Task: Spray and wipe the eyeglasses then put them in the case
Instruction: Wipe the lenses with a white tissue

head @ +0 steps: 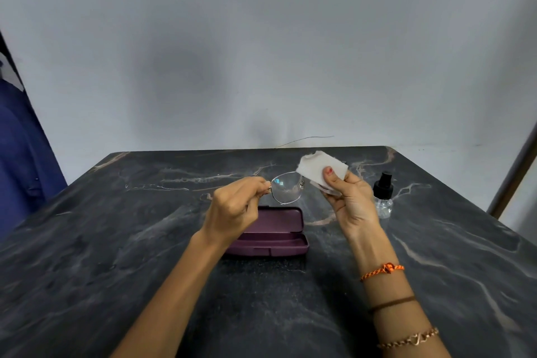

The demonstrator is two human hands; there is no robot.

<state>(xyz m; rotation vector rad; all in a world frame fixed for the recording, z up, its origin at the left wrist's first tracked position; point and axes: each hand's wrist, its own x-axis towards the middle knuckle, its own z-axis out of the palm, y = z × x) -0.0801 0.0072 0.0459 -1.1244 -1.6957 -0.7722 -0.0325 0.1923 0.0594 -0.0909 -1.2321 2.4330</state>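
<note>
My left hand point(235, 206) pinches the thin metal-framed eyeglasses point(286, 187) at their left hinge and holds them up above the table. One clear lens shows; the other lens is hidden behind a white wiping cloth point(321, 168). My right hand point(347, 197) grips that cloth, thumb on top, against the right side of the glasses. Below the glasses a purple eyeglass case point(276, 229) lies open on the dark marble table point(116, 241), partly covered by my left wrist. A small clear spray bottle point(383, 195) with a black cap stands upright just right of my right hand.
A grey wall rises behind the table's far edge. Blue fabric point(20, 160) hangs at the far left. A slanted pole point(514, 171) stands at the right edge. The marble top stretches wide on both sides and towards me.
</note>
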